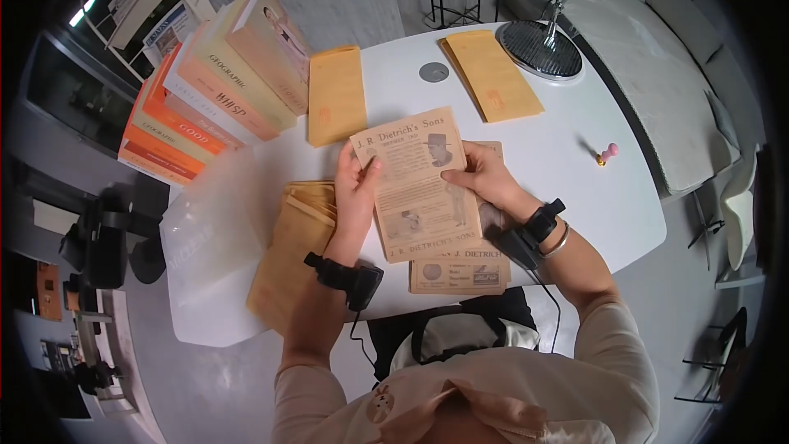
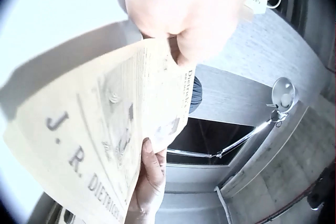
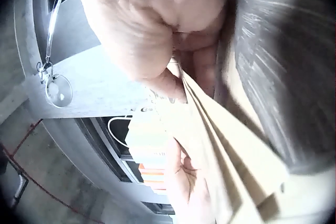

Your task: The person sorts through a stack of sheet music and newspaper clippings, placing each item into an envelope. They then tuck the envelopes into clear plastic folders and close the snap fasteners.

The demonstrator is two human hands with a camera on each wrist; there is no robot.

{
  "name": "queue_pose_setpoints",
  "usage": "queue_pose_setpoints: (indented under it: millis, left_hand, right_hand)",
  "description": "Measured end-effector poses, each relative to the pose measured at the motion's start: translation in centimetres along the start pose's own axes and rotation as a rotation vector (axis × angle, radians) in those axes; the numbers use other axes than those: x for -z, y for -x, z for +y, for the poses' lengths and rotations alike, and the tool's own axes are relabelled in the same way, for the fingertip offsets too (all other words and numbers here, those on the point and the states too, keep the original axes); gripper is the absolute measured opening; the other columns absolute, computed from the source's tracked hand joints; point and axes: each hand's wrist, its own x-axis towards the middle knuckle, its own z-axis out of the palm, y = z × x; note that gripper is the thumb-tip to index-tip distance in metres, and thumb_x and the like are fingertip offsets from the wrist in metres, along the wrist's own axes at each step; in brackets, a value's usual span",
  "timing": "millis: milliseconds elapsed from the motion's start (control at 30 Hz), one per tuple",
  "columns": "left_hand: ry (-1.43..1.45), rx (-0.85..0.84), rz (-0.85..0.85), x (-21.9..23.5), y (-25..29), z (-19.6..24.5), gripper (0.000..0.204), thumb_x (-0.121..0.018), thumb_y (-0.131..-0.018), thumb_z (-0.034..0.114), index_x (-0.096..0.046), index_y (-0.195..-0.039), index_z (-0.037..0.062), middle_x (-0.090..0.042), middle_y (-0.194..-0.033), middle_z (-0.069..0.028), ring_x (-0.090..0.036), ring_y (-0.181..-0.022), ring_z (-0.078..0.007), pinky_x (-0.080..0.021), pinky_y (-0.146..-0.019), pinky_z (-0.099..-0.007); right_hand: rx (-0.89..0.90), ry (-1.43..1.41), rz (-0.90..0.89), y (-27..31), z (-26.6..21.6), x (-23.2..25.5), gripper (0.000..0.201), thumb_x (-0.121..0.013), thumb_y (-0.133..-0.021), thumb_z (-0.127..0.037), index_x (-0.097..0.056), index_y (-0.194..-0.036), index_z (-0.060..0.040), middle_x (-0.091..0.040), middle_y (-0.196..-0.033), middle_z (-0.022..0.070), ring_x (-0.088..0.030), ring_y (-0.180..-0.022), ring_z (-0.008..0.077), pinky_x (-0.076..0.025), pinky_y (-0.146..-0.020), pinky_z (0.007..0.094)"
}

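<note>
a folded printed sheet (image 1: 423,197) is held above the tabletop (image 1: 575,214), over more printed sheets (image 1: 460,278). its left edge is pinched by the left hand (image 1: 355,197), thumb laid on the front; its right edge is clamped between thumb and fingers of the right hand (image 1: 493,177). in the right wrist view, several loose layers are seen fanned apart below the fingers.

a layer could be let slip if only the outer ones are gripped. the thin paper could be creased or torn along a fold if the edges were pulled unevenly. the lower sheets could be dragged or mixed up if brushed by the right wrist, since they lie just beneath. the envelope pile (image 1: 288,255) could be tipped from the near edge by the left forearm, by which it is closely flanked. the cable at the right wrist (image 1: 549,288) could be caught on a paper corner.

"j. r. dietrich's sons" is printed across the top of the held sheet and repeated at its foot; its body text is too small to be read. on the lower sheets, "j. dietrich" can be made out. among the books (image 1: 238,74), "geographic", "good" and what seems to be "whisp" are read. the red print on the far envelopes (image 1: 337,99) and the faint lettering on the clear plastic (image 1: 214,222) cannot be read.
</note>
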Motion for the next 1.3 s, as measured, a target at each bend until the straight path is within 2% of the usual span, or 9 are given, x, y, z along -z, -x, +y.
queue_pose_setpoints:
  millis: [100,200,300,400,500,600,800,1100,1300]
  left_hand:
    - [0.088,0.115,-0.081,-0.1,0.2,0.9,0.040,-0.054,-0.092,0.002,-0.040,-0.130,-0.0027,-0.060,-0.118,-0.0113,-0.057,-0.104,-0.0142,-0.044,-0.090,-0.0267]
    - [0.043,0.205,-0.180,0.8,0.3,-0.2,0.033,-0.056,-0.091,0.003,-0.048,-0.123,-0.0031,-0.061,-0.115,-0.0096,-0.058,-0.102,-0.0131,-0.045,-0.088,-0.0260]
    - [0.027,0.246,-0.193,0.8,0.4,-0.4,0.027,-0.056,-0.092,0.004,-0.053,-0.117,-0.0041,-0.062,-0.112,-0.0089,-0.058,-0.099,-0.0119,-0.046,-0.087,-0.0258]
    - [0.007,0.239,-0.169,0.8,0.3,-0.3,0.024,-0.057,-0.092,0.005,-0.055,-0.114,-0.0045,-0.063,-0.110,-0.0086,-0.059,-0.097,-0.0111,-0.046,-0.086,-0.0256]
    - [-0.010,0.225,-0.180,1.0,0.3,-0.5,0.025,-0.056,-0.091,0.003,-0.054,-0.115,-0.0065,-0.063,-0.112,-0.0116,-0.060,-0.098,-0.0137,-0.046,-0.088,-0.0267]
    - [-0.017,0.200,-0.170,0.9,0.3,-0.4,0.025,-0.058,-0.091,0.004,-0.055,-0.115,-0.0050,-0.063,-0.111,-0.0090,-0.059,-0.097,-0.0109,-0.047,-0.086,-0.0253]
    - [-0.039,0.185,-0.147,1.1,0.3,-0.5,0.025,-0.057,-0.091,0.004,-0.056,-0.115,-0.0057,-0.064,-0.111,-0.0090,-0.059,-0.098,-0.0105,-0.047,-0.087,-0.0251]
    - [-0.027,0.161,-0.153,0.9,0.2,-0.5,0.027,-0.055,-0.093,0.003,-0.054,-0.118,-0.0072,-0.062,-0.115,-0.0104,-0.057,-0.102,-0.0121,-0.044,-0.091,-0.0260]
    - [0.007,0.174,-0.178,1.2,0.1,-0.7,0.028,-0.055,-0.093,0.003,-0.053,-0.119,-0.0073,-0.062,-0.116,-0.0102,-0.057,-0.103,-0.0125,-0.044,-0.091,-0.0259]
  right_hand:
    - [-0.064,-0.049,0.076,0.5,-1.6,-0.1,0.032,-0.062,-0.086,-0.001,-0.057,-0.117,0.0044,-0.066,-0.102,0.0077,-0.062,-0.087,0.0098,-0.052,-0.078,0.0239]
    - [-0.047,-0.148,0.092,0.3,-1.1,0.5,0.028,-0.061,-0.086,-0.001,-0.059,-0.114,0.0044,-0.066,-0.101,0.0085,-0.063,-0.084,0.0095,-0.052,-0.077,0.0223]
    - [-0.055,-0.156,0.103,0.2,-1.0,0.8,0.025,-0.060,-0.088,-0.003,-0.060,-0.112,0.0043,-0.066,-0.100,0.0082,-0.063,-0.083,0.0094,-0.053,-0.076,0.0217]
    - [-0.054,-0.171,0.100,0.2,-1.1,0.8,0.025,-0.058,-0.091,-0.008,-0.060,-0.113,0.0048,-0.066,-0.099,0.0077,-0.063,-0.083,0.0095,-0.052,-0.076,0.0218]
    - [-0.086,-0.223,0.103,0.2,-1.2,0.7,0.027,-0.055,-0.095,-0.015,-0.060,-0.112,0.0048,-0.066,-0.097,0.0069,-0.063,-0.082,0.0095,-0.052,-0.076,0.0219]
    - [-0.145,-0.285,0.121,0.3,-1.5,0.7,0.034,-0.050,-0.098,-0.026,-0.061,-0.110,0.0042,-0.066,-0.096,0.0069,-0.062,-0.082,0.0096,-0.052,-0.076,0.0232]
    - [-0.144,-0.310,0.155,0.0,-1.0,1.1,0.042,-0.045,-0.099,-0.035,-0.061,-0.110,0.0032,-0.066,-0.097,0.0084,-0.062,-0.082,0.0107,-0.052,-0.077,0.0258]
    - [-0.157,-0.294,0.148,0.3,-1.8,0.8,0.039,-0.049,-0.098,-0.030,-0.060,-0.112,0.0051,-0.066,-0.099,0.0087,-0.062,-0.083,0.0102,-0.052,-0.077,0.0235]
    - [-0.119,-0.230,0.094,0.2,-1.7,0.7,0.030,-0.057,-0.094,-0.015,-0.059,-0.114,0.0062,-0.066,-0.099,0.0086,-0.063,-0.085,0.0097,-0.053,-0.077,0.0217]
